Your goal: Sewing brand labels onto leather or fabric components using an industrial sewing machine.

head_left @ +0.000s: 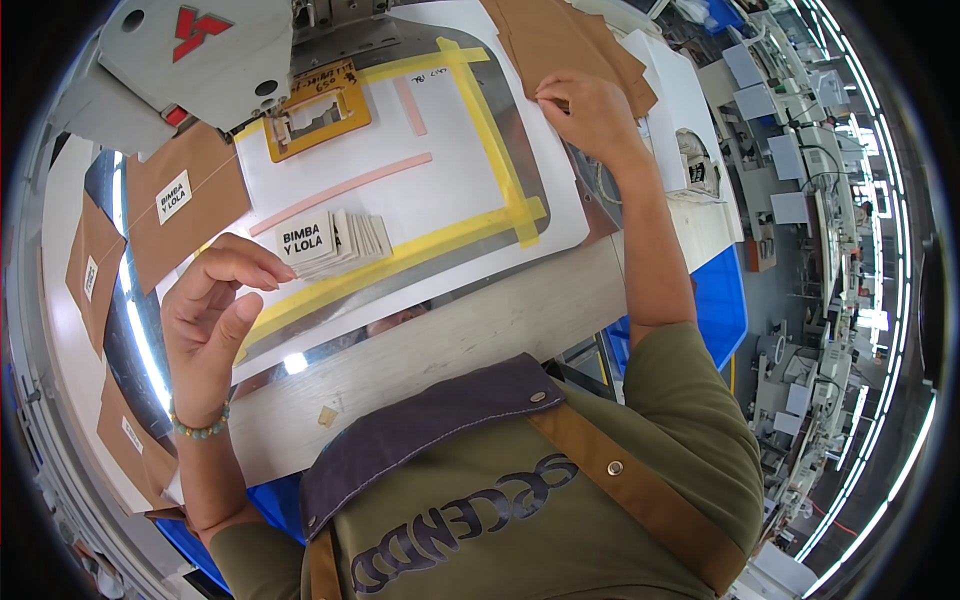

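Note:
My left hand (212,305), with a beaded bracelet at the wrist, is beside a fanned stack of white labels (310,240) with black print. Its thumb and fingers are apart and nothing shows between them. At the far right my right hand (590,115) has its fingers pinched at the lower edge of a stack of brown fabric pieces (560,45). A yellow metal clamp frame (350,115) with a cut-out window is under the sewing machine head (195,55). On its left lies a brown piece (165,225) with a white label on it.
Yellow tape (490,140) and pink strips (345,190) mark the white work sheet (420,200). More labelled brown pieces (95,270) lie along the left. A white box (680,110) stands at the right, above a blue bin (722,305). The pale table edge (430,335) runs before me.

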`<state>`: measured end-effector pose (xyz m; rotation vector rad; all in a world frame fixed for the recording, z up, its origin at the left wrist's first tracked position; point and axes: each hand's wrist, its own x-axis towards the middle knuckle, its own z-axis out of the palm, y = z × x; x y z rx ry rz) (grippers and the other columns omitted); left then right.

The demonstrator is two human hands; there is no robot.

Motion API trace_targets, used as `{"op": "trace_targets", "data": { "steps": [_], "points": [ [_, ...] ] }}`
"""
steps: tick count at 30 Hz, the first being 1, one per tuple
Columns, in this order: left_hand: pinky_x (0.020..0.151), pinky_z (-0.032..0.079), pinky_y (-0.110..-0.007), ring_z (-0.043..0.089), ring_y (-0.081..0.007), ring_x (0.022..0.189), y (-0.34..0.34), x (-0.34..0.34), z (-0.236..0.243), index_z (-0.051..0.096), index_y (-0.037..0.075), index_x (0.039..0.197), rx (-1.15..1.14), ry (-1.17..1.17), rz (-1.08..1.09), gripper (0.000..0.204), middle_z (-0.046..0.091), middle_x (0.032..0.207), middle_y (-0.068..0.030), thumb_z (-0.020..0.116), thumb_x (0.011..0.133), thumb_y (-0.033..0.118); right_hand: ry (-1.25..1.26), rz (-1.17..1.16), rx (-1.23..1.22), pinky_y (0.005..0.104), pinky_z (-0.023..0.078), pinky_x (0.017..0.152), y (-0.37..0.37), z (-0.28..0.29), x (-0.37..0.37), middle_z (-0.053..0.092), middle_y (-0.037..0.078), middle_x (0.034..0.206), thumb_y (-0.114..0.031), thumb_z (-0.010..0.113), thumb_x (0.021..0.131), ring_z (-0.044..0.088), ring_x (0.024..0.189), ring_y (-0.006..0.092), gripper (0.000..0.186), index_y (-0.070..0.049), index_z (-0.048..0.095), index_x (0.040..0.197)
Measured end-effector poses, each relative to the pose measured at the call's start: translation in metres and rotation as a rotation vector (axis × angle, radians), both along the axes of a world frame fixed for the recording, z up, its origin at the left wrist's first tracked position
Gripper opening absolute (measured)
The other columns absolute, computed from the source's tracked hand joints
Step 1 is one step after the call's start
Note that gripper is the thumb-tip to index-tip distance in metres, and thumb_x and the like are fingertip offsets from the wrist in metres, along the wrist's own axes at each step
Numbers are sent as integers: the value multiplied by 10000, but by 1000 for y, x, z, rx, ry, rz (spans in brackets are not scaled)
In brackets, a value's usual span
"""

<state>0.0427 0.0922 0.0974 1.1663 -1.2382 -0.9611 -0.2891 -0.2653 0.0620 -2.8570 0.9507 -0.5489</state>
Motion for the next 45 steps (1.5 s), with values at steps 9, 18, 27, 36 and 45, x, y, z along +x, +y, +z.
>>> {"op": "trace_targets", "data": {
  "steps": [9,18,27,36,45],
  "points": [
    [1034,511,-378,667,-187,1091,2,2,-5,723,31,1113,7,12,13,220,723,1143,-122,731,1051,242,9,4,6,383,585,796,0,0,1,792,22,1035,-154,754,938,745,891,282,121,-52,815,963],
    [1034,508,-376,665,-190,1086,3,0,-5,721,30,1091,14,16,30,211,731,1120,-120,726,1051,238,12,-32,-35,381,591,777,3,-3,4,794,18,1026,-158,743,942,745,849,276,127,-53,812,961],
    [1029,507,-367,666,-191,1096,3,7,-6,716,23,1090,16,-16,56,143,727,1119,-123,685,1068,161,-449,-114,-25,394,596,747,-33,-10,5,797,82,976,-147,711,985,769,840,274,120,-80,797,1035],
    [985,543,-342,704,-190,1117,-27,12,0,729,0,1149,-47,-130,50,124,754,1158,-115,645,1066,36,-237,166,-97,365,605,805,-2,0,56,800,107,1071,-142,702,1046,768,907,259,157,-70,752,1176],
    [1006,559,-346,713,-202,1175,-42,27,-21,742,24,1215,73,-421,31,166,767,1266,-111,667,1081,87,-94,816,-465,336,560,866,69,-18,136,750,-5,1245,-113,737,883,688,1144,194,206,-113,743,1089]
  ]
}}
